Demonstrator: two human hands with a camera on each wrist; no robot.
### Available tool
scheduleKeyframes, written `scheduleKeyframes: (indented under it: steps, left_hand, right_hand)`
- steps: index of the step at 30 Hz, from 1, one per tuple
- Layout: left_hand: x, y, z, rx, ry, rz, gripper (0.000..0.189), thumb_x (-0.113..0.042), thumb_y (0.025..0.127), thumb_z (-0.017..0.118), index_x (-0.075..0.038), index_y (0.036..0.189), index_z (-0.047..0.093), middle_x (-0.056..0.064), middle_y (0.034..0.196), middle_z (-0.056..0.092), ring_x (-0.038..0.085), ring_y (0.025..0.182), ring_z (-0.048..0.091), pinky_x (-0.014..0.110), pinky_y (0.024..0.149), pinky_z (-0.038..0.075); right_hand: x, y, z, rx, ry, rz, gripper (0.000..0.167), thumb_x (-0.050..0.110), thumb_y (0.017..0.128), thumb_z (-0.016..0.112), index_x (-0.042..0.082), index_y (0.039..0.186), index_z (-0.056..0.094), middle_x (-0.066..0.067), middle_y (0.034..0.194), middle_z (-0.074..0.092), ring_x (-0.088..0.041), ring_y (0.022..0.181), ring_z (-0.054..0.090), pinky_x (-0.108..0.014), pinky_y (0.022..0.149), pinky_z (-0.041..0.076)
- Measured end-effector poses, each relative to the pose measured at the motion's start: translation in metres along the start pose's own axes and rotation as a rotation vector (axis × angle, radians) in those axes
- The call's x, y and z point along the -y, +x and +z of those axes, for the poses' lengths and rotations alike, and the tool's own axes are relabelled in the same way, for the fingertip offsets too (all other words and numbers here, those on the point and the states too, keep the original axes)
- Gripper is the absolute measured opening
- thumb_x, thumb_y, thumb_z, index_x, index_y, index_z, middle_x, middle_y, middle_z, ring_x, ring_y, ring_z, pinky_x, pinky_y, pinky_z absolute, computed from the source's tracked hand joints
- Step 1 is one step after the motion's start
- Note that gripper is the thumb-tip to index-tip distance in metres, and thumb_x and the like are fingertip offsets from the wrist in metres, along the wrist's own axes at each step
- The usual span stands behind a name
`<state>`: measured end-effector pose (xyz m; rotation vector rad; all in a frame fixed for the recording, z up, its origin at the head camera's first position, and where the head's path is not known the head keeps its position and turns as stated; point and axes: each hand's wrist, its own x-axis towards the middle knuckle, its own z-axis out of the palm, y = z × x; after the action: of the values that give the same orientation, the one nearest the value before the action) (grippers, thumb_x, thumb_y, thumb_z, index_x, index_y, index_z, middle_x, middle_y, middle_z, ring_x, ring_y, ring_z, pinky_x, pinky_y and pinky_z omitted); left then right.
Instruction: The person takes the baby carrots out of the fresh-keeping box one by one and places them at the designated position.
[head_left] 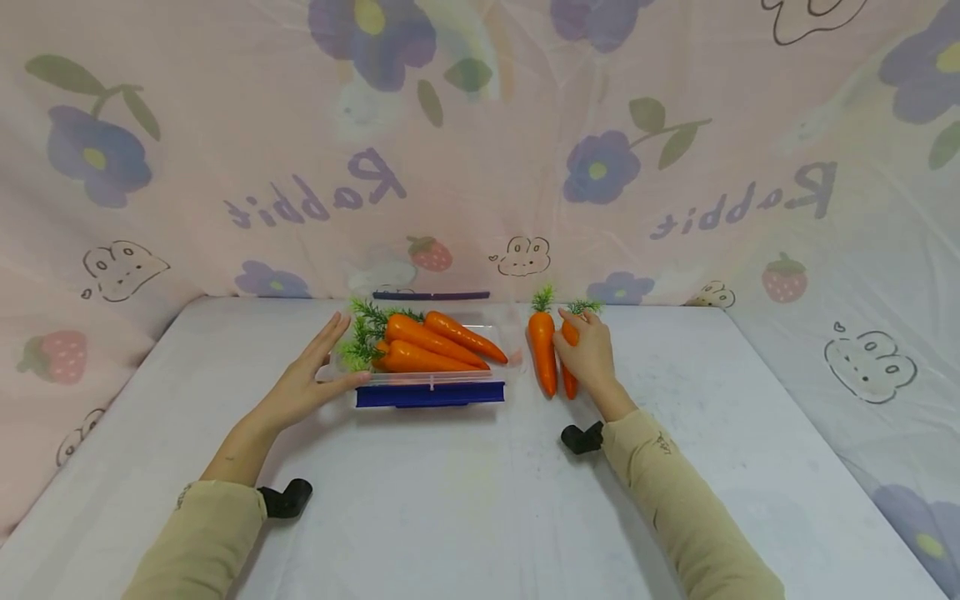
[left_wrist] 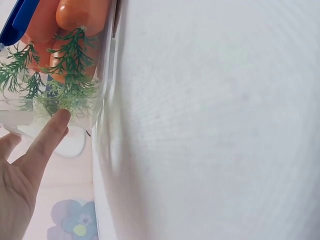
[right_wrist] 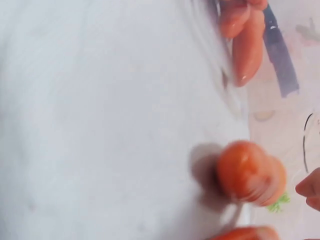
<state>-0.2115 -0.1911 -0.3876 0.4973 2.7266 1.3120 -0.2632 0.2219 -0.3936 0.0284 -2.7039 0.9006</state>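
Observation:
A clear plastic box (head_left: 431,380) with blue latch flaps holds several orange toy carrots (head_left: 435,357), their green tops toward its left end. My left hand (head_left: 300,387) spreads its straight fingers at that end; in the left wrist view a fingertip (left_wrist: 62,116) overlaps the clear wall beside the leaves. One carrot (head_left: 542,350) lies right of the box. My right hand (head_left: 588,354) is over a second carrot (head_left: 571,385) beside it, thumb and bent fingers near its thick end. The right wrist view shows only fingertips (right_wrist: 311,189); I cannot tell if they grip it.
The box's front blue flap (head_left: 430,394) hangs outward; another purple-blue strip (head_left: 431,295) stands at the back. A white cloth covers the table (head_left: 450,500). Right behind the box rises a pink printed curtain (head_left: 465,167). Black wrist mounts (head_left: 288,500) stick out from the sleeves.

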Motion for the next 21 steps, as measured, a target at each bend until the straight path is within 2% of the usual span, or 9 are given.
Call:
scheduleKeyframes:
  steps: [5, 11, 16, 21]
  left_hand:
    - [0.001, 0.0, 0.0, -0.001, 0.002, 0.002, 0.089, -0.042, 0.09, 0.064, -0.029, 0.156, 0.005, -0.004, 0.162, -0.007, 0.054, 0.135, 0.028, 0.071, 0.097, 0.035]
    - [0.002, 0.0, 0.0, -0.005, -0.001, 0.007, 0.089, -0.041, 0.09, 0.064, -0.029, 0.156, 0.005, -0.004, 0.162, -0.007, 0.054, 0.134, 0.028, 0.071, 0.096, 0.036]
    - [0.001, 0.0, 0.0, -0.006, -0.007, 0.011, 0.089, -0.04, 0.09, 0.065, -0.028, 0.156, 0.006, -0.002, 0.162, -0.007, 0.054, 0.134, 0.028, 0.071, 0.096, 0.035]
    - [0.002, 0.0, 0.0, -0.008, -0.013, 0.016, 0.089, -0.04, 0.09, 0.065, -0.028, 0.156, 0.006, -0.002, 0.162, -0.007, 0.054, 0.134, 0.028, 0.072, 0.097, 0.033]
  right_hand:
    - [0.011, 0.002, -0.003, -0.022, 0.022, -0.043, 0.045, 0.015, 0.09, 0.06, 0.003, 0.132, 0.057, -0.034, 0.144, 0.037, -0.051, 0.133, 0.035, -0.059, 0.111, 0.027]
    - [0.034, 0.005, -0.005, -0.039, 0.086, -0.08, 0.045, 0.015, 0.09, 0.059, 0.001, 0.132, 0.057, -0.028, 0.145, 0.039, -0.046, 0.134, 0.035, -0.059, 0.111, 0.027]
    - [0.057, 0.005, -0.002, -0.083, 0.143, -0.15, 0.042, 0.017, 0.089, 0.061, 0.007, 0.13, 0.06, -0.023, 0.143, 0.044, -0.04, 0.13, 0.043, -0.055, 0.105, 0.038]
    - [0.08, 0.005, 0.002, -0.084, 0.227, -0.261, 0.042, 0.016, 0.087, 0.065, 0.006, 0.127, 0.062, -0.021, 0.14, 0.048, -0.039, 0.118, 0.052, -0.051, 0.099, 0.043]
